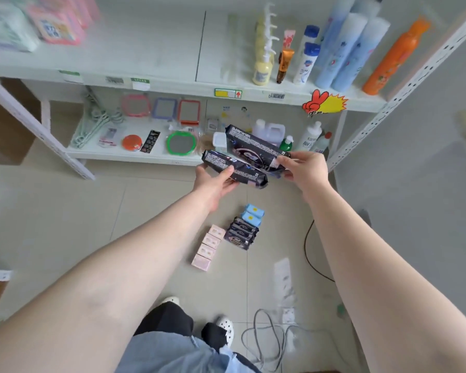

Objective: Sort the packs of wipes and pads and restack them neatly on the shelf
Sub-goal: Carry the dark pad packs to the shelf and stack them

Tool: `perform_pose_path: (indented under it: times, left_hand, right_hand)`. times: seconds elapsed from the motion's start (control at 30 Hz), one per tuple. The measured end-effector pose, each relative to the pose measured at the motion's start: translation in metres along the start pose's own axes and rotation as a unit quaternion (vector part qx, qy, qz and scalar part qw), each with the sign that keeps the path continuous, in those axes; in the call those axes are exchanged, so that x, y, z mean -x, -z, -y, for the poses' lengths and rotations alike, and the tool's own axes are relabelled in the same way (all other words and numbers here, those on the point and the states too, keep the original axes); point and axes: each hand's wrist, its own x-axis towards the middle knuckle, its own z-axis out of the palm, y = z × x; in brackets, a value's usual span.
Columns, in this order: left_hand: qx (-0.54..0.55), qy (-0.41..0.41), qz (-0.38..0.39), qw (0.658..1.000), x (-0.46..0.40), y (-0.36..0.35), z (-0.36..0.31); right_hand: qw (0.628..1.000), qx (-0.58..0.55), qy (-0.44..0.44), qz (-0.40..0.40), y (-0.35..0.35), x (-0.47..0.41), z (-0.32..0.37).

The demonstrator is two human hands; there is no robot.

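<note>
Head view: you are mid-sort, carrying dark packs between the floor and the shelf point(135, 154). Your left hand point(213, 184) grips one dark pack point(234, 169) from below, thumb curled over its edge. Your right hand point(303, 168) pinches the end of a second dark pack point(253, 145), held just behind the first. Both arms are extended forward, hands near each other. On the floor lie sorted rows: pink packs point(209, 247), dark packs point(241, 234), blue packs point(253, 214). The next move likely calls for aligning both packs and placing them together.
</note>
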Motion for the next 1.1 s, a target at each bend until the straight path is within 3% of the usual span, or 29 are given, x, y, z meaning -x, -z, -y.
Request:
perform_pose_path:
  times: [0.2, 0.67, 0.87, 1.1]
  left_hand:
    - [0.032, -0.03, -0.026, 0.999, -0.003, 0.069, -0.061]
    - [0.014, -0.097, -0.083, 0.992, -0.059, 0.271, -0.287]
    - [0.003, -0.076, -0.097, 0.992, -0.098, 0.299, -0.336]
    - [0.001, -0.062, -0.087, 0.994, -0.171, 0.283, -0.371]
  right_hand:
    - [0.998, -0.007, 0.0, 0.056, -0.074, 0.008, 0.055]
    - [0.989, -0.043, 0.036, 0.133, -0.355, 0.021, 0.223]
    - [0.991, -0.045, 0.028, 0.125, -0.406, -0.014, 0.261]
    - [0.991, -0.039, 0.019, 0.13, -0.442, -0.088, 0.288]
